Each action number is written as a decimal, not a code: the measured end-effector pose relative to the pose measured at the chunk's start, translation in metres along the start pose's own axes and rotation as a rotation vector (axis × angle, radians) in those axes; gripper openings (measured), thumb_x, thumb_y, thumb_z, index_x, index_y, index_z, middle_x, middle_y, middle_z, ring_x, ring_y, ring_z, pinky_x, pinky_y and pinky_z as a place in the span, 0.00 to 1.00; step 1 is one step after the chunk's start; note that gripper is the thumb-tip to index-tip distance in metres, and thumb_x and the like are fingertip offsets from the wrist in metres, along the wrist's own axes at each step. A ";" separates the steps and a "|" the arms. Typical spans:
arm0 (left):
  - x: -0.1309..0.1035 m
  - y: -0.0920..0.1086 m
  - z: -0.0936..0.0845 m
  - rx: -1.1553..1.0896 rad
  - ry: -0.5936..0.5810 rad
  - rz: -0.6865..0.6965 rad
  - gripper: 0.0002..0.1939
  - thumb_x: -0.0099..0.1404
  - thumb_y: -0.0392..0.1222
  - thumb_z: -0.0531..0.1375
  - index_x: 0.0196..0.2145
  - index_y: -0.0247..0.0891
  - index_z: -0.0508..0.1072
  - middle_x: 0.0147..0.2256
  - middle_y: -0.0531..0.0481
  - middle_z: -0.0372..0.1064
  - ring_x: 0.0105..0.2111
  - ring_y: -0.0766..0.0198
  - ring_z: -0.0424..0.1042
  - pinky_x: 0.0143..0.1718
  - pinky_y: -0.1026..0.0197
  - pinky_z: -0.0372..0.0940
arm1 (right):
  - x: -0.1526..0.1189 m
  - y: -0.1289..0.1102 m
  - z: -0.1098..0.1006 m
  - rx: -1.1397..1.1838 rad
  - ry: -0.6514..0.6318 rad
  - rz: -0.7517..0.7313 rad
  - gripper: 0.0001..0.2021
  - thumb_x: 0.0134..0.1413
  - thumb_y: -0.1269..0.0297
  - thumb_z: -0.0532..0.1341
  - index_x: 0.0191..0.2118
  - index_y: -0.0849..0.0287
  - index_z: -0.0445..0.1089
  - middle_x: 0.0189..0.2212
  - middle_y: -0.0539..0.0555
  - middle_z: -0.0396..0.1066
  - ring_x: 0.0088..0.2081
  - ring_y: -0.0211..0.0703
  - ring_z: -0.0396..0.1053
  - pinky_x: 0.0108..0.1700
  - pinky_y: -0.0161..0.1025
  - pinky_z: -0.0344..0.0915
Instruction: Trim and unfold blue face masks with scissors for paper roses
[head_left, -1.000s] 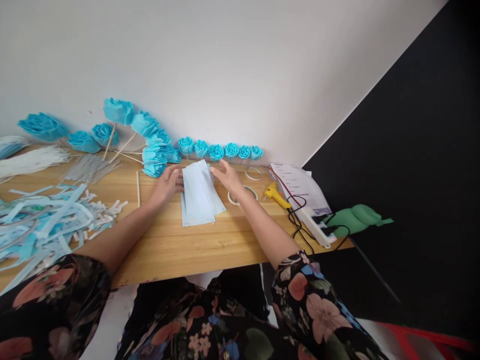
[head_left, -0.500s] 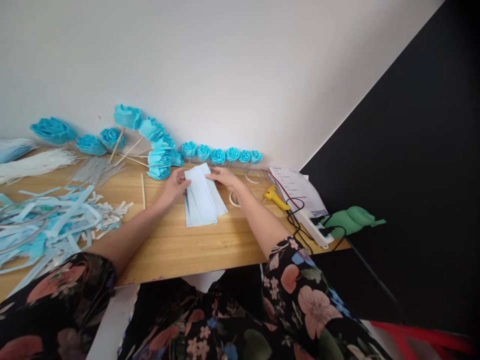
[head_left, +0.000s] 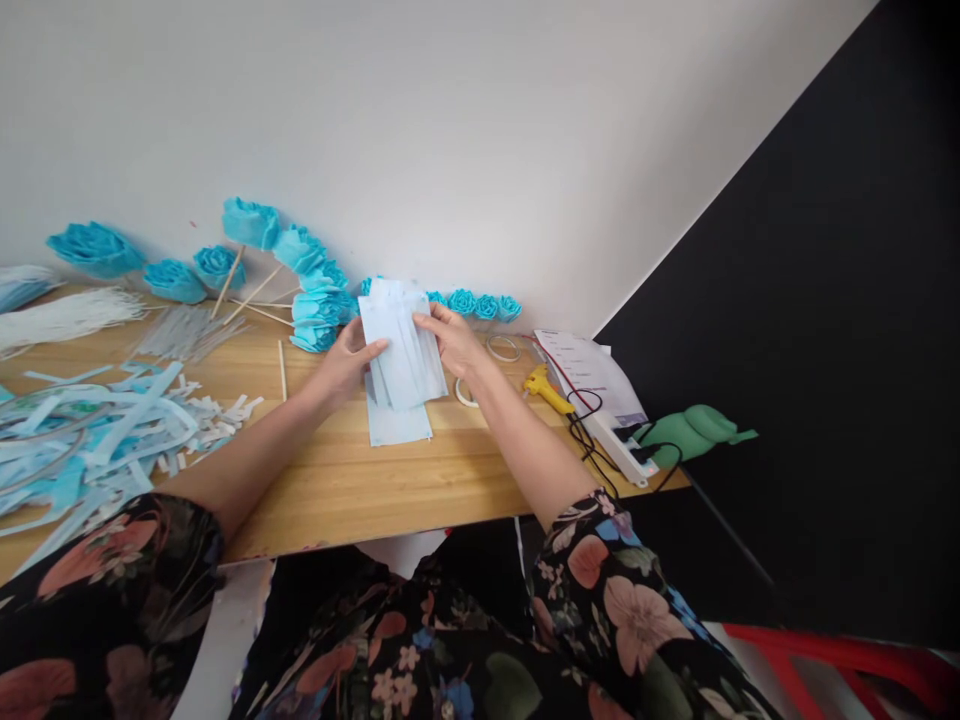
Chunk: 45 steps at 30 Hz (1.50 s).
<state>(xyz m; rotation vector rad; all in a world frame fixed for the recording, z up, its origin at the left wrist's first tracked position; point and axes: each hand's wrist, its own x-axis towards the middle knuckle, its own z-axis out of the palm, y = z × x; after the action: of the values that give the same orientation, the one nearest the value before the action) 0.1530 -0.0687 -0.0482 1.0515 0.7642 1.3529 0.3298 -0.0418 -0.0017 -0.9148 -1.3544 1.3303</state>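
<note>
Several pale blue pleated sheets (head_left: 405, 350), which look like face mask bodies without ear loops, are held up between my two hands, slightly fanned. My left hand (head_left: 352, 358) pinches their left edge, thumb in front. At the upper right side, my right hand (head_left: 450, 335) grips them with its thumb on the front and its fingers behind. One more such sheet (head_left: 400, 425) lies on the wooden table beneath the held ones. A tape roll (head_left: 465, 393) is partly hidden by my right arm.
Blue paper-like roses (head_left: 300, 250) on sticks line the wall. Cut blue and white strips (head_left: 112, 430) are heaped at left, near thin wires (head_left: 184, 335). On the right are a yellow glue gun (head_left: 547, 388), a power strip (head_left: 619, 450) with cords, printed paper (head_left: 592, 370) and a green object (head_left: 694, 432).
Both hands have lifted the stack of sheets up off the table, towards the wall. One sheet stays behind on the wood. The view has shifted slightly.
</note>
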 end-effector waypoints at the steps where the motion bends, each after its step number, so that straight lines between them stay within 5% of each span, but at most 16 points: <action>1: 0.000 0.004 0.000 -0.062 -0.064 -0.051 0.35 0.53 0.47 0.70 0.57 0.40 0.66 0.46 0.43 0.73 0.44 0.55 0.74 0.43 0.57 0.69 | -0.001 -0.007 0.002 -0.005 0.045 -0.019 0.19 0.44 0.49 0.70 0.38 0.56 0.70 0.36 0.51 0.76 0.40 0.44 0.73 0.46 0.43 0.71; 4: 0.003 0.016 -0.004 -0.186 -0.139 -0.148 0.30 0.59 0.56 0.64 0.55 0.41 0.68 0.38 0.46 0.74 0.35 0.59 0.75 0.35 0.59 0.69 | -0.001 -0.034 -0.001 0.000 0.143 -0.101 0.18 0.49 0.49 0.67 0.40 0.56 0.70 0.41 0.53 0.76 0.47 0.47 0.73 0.50 0.46 0.72; 8: 0.009 0.018 -0.012 -0.226 0.012 -0.131 0.24 0.65 0.58 0.57 0.51 0.40 0.68 0.34 0.47 0.74 0.32 0.60 0.75 0.35 0.59 0.69 | 0.008 -0.061 -0.020 0.097 0.208 -0.282 0.13 0.57 0.54 0.61 0.43 0.55 0.69 0.44 0.49 0.75 0.52 0.45 0.71 0.54 0.47 0.69; 10: 0.011 0.012 -0.013 -0.205 0.132 -0.149 0.19 0.64 0.53 0.58 0.48 0.39 0.68 0.33 0.48 0.74 0.32 0.61 0.75 0.36 0.59 0.69 | 0.014 -0.058 -0.026 0.140 0.212 -0.313 0.11 0.56 0.57 0.61 0.42 0.54 0.70 0.43 0.48 0.76 0.51 0.44 0.72 0.55 0.46 0.69; 13: 0.011 0.000 -0.012 -0.147 0.260 -0.198 0.16 0.62 0.48 0.60 0.45 0.38 0.67 0.32 0.48 0.73 0.31 0.61 0.75 0.36 0.59 0.68 | 0.019 -0.026 -0.023 0.115 0.245 -0.149 0.10 0.53 0.58 0.62 0.40 0.56 0.69 0.41 0.51 0.77 0.47 0.46 0.74 0.53 0.46 0.70; 16: 0.009 -0.009 -0.010 -0.102 0.264 -0.199 0.16 0.60 0.47 0.61 0.45 0.39 0.66 0.32 0.48 0.73 0.30 0.62 0.74 0.36 0.59 0.68 | 0.019 0.018 -0.017 -0.251 0.364 -0.012 0.15 0.56 0.58 0.58 0.46 0.58 0.70 0.47 0.56 0.76 0.49 0.49 0.73 0.54 0.47 0.68; 19: 0.007 -0.011 -0.009 -0.069 0.229 -0.169 0.16 0.62 0.47 0.59 0.45 0.38 0.67 0.32 0.49 0.72 0.30 0.64 0.73 0.37 0.60 0.67 | 0.018 0.048 -0.019 -0.873 0.314 0.089 0.23 0.50 0.55 0.65 0.50 0.61 0.71 0.52 0.64 0.73 0.58 0.59 0.66 0.61 0.53 0.58; 24: 0.005 -0.012 -0.009 -0.035 0.181 -0.160 0.16 0.62 0.48 0.58 0.45 0.36 0.69 0.33 0.47 0.72 0.31 0.64 0.73 0.38 0.61 0.67 | 0.032 0.054 -0.029 -1.241 0.175 0.276 0.31 0.50 0.38 0.61 0.48 0.61 0.75 0.49 0.67 0.74 0.55 0.63 0.68 0.56 0.52 0.61; 27: 0.006 -0.013 -0.009 -0.035 0.188 -0.167 0.16 0.63 0.47 0.58 0.45 0.36 0.69 0.32 0.48 0.72 0.31 0.63 0.73 0.38 0.61 0.67 | 0.042 0.051 -0.029 -1.214 0.031 0.313 0.23 0.50 0.41 0.63 0.41 0.56 0.78 0.42 0.58 0.78 0.47 0.58 0.73 0.49 0.46 0.64; 30: 0.006 -0.013 -0.009 -0.034 0.190 -0.165 0.14 0.64 0.45 0.58 0.45 0.35 0.68 0.32 0.48 0.72 0.31 0.63 0.73 0.39 0.61 0.67 | 0.043 0.053 -0.025 -1.131 0.022 0.274 0.13 0.46 0.52 0.67 0.31 0.57 0.76 0.35 0.53 0.78 0.42 0.53 0.73 0.46 0.44 0.65; 34: 0.005 -0.014 -0.007 -0.040 0.220 -0.164 0.14 0.67 0.45 0.55 0.46 0.35 0.68 0.32 0.47 0.72 0.31 0.64 0.73 0.38 0.61 0.67 | 0.029 0.044 -0.027 -0.529 0.154 0.218 0.06 0.46 0.65 0.66 0.31 0.61 0.71 0.30 0.50 0.76 0.37 0.43 0.71 0.42 0.39 0.67; 37: 0.005 -0.014 -0.006 -0.061 0.253 -0.152 0.13 0.68 0.45 0.54 0.46 0.35 0.67 0.32 0.47 0.71 0.31 0.64 0.73 0.38 0.60 0.68 | 0.018 0.014 -0.035 -0.360 0.154 0.145 0.10 0.53 0.61 0.62 0.40 0.58 0.69 0.37 0.50 0.77 0.38 0.37 0.72 0.43 0.37 0.68; 40: 0.006 -0.015 -0.006 -0.073 0.280 -0.150 0.12 0.69 0.45 0.53 0.45 0.36 0.67 0.32 0.47 0.71 0.31 0.63 0.72 0.38 0.60 0.68 | 0.008 -0.034 -0.040 -0.088 0.082 -0.045 0.17 0.47 0.58 0.68 0.42 0.58 0.68 0.38 0.52 0.77 0.39 0.40 0.73 0.45 0.40 0.70; 43: 0.007 -0.017 -0.007 -0.082 0.310 -0.143 0.12 0.68 0.46 0.54 0.45 0.37 0.67 0.33 0.47 0.71 0.31 0.63 0.72 0.37 0.60 0.69 | -0.002 -0.076 -0.033 -0.065 0.055 -0.175 0.17 0.50 0.56 0.67 0.43 0.57 0.68 0.39 0.50 0.77 0.43 0.43 0.74 0.49 0.42 0.70; 45: 0.008 -0.020 -0.008 -0.099 0.334 -0.126 0.12 0.68 0.46 0.54 0.46 0.38 0.67 0.34 0.47 0.71 0.32 0.63 0.73 0.37 0.60 0.69 | -0.009 -0.083 -0.024 -0.058 0.030 -0.198 0.15 0.53 0.59 0.65 0.45 0.57 0.68 0.39 0.51 0.77 0.43 0.43 0.74 0.50 0.42 0.69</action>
<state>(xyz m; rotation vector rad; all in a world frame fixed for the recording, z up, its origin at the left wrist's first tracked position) 0.1543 -0.0579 -0.0686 0.6954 0.9815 1.4596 0.3654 -0.0535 0.0763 -0.8131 -1.4272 1.1280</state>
